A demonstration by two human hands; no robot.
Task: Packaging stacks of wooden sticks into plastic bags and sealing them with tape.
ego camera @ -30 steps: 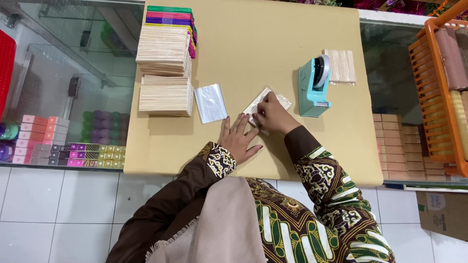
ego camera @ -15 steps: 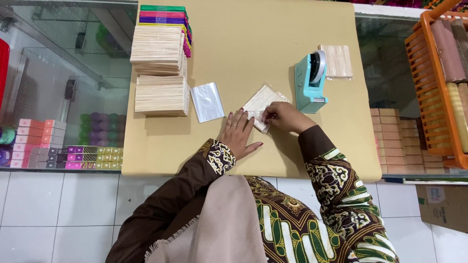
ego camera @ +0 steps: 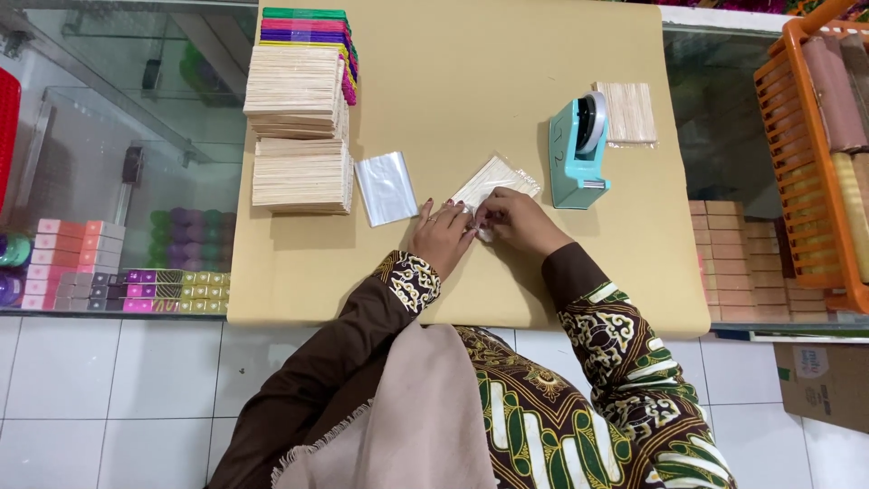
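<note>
— Pinching the packet [ego camera: 493, 181] end with both hands, left [ego camera: 441, 237] and right [ego camera: 514, 222], mid-table [ego camera: 471, 100] beside the dispenser [ego camera: 577, 154]?
— Yes; clamping fingertips tight, keeping sticks flat, folding squarely.

Looking like a small shop, prob. craft/stationery. Glass display counter [ego camera: 109, 136] is showing thru beside a brown paper-covered worktop [ego camera: 453, 91], w/ rows of small coloured boxes [ego camera: 118, 285] sitting on a shelf inside. Stacks of wooden sticks [ego camera: 303, 167] plus coloured ones [ego camera: 308, 27] are piling up as stock. Orange basket [ego camera: 806, 163] is holding rolls; more stacked boxes [ego camera: 733, 254] under glass at right. Tape dispenser [ego camera: 579, 149] is sitting ready for packing.
</note>
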